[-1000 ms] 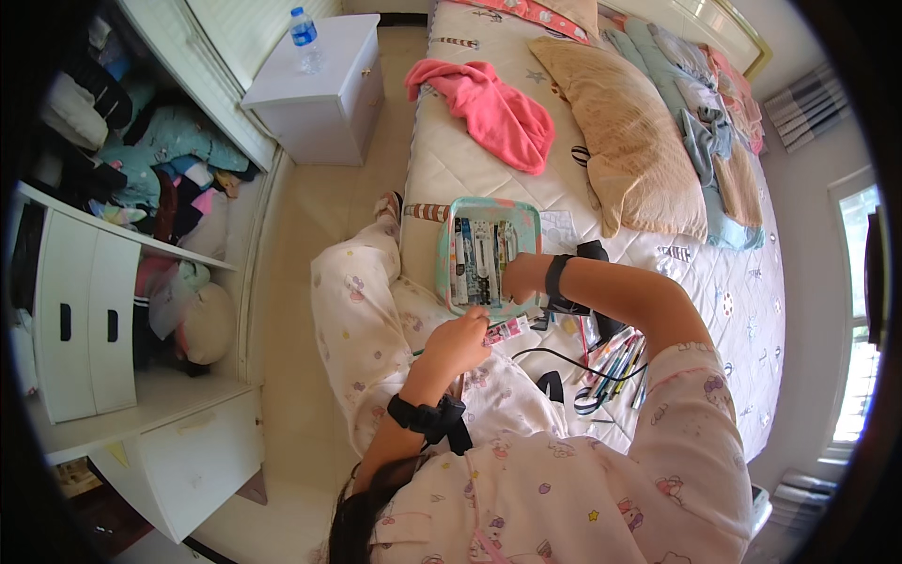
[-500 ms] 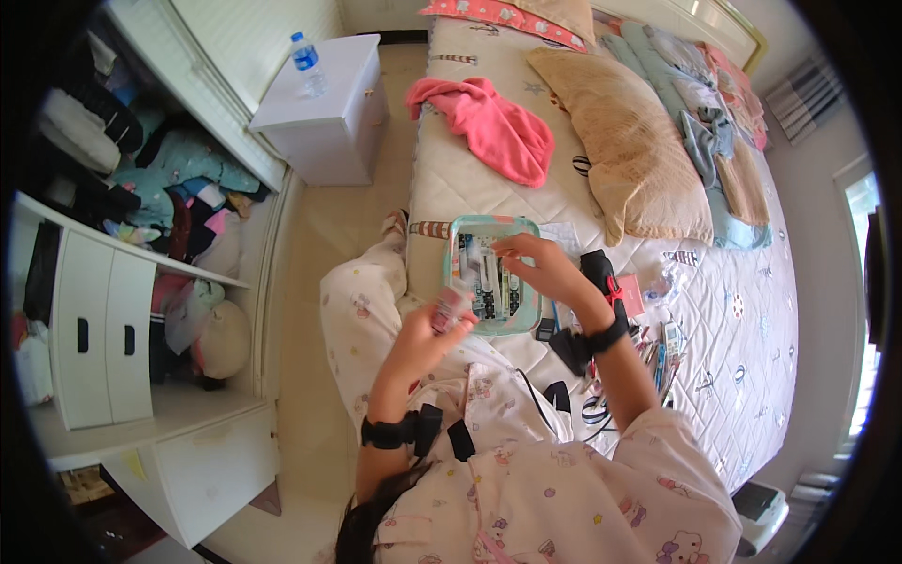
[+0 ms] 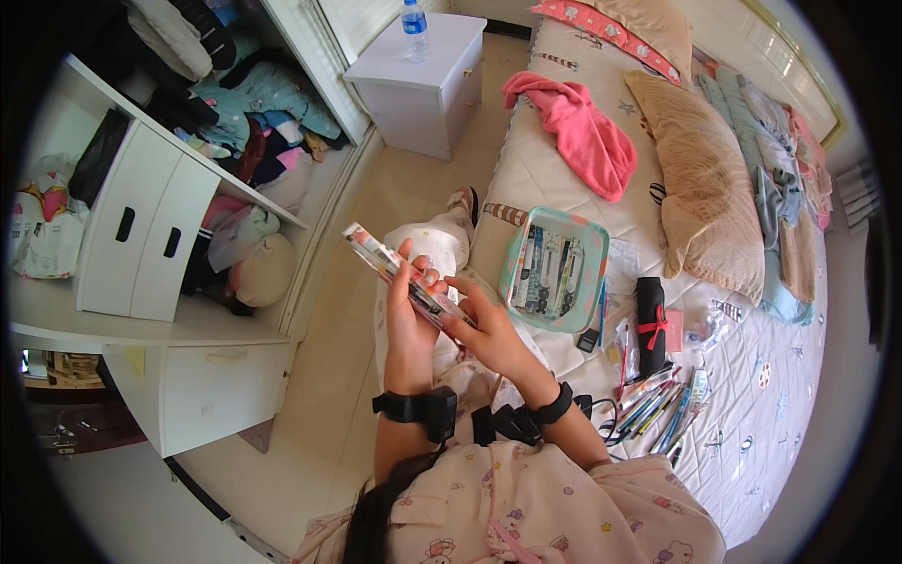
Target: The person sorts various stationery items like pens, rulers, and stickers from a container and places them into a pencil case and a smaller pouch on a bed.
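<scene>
My left hand is wrapped round a bundle of long, slim, clear-and-pinkish packets, held at a tilt over my lap. Their exact kind is not clear. My right hand meets it at the bundle's lower end, fingers bent against the packets. Right of both hands, on the bed, stands a teal see-through plastic bin. Inside lie several pens and slim packets, roughly side by side.
On the bed right of the bin are a black roll with a red ribbon, a pink box and several loose pens. Farther off lie a pink cloth and a tan pillow. A nightstand bears a water bottle.
My right hand has left the bin and come over to my left hand. The left hand's bundle is now away from the bin, over my lap. The whole view has swung left.
</scene>
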### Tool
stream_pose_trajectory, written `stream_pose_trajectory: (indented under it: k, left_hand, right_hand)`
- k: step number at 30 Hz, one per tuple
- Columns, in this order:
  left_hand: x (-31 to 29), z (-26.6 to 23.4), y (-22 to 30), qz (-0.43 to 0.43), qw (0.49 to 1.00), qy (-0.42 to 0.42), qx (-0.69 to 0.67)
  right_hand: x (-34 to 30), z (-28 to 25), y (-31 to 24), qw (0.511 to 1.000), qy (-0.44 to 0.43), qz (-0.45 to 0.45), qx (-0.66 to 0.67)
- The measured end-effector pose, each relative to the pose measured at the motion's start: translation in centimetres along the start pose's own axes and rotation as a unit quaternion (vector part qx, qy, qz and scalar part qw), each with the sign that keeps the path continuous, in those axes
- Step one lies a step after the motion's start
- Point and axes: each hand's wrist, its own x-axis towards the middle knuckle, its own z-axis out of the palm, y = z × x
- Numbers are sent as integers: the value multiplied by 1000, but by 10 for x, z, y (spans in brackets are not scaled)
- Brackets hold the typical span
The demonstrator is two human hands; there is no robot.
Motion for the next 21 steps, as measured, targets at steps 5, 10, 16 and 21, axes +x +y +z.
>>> stream_pose_trajectory:
  k: [5, 10, 16, 21]
  left_hand:
    - [-12, -5, -6, -15, 999, -10, 45]
    - [-16, -7, -12, -57, 994, -46, 80]
    - [-19, -20, -15, -67, 988, -18, 136]
    - [-9, -57, -38, -140, 977, -3, 157]
  right_hand:
    - [-8, 8, 17, 997, 75, -16, 17]
    - [-14, 0, 29, 980, 146, -57, -120]
    - [-14, -27, 24, 962, 176, -83, -192]
    - [-15, -90, 48, 972, 219, -10, -84]
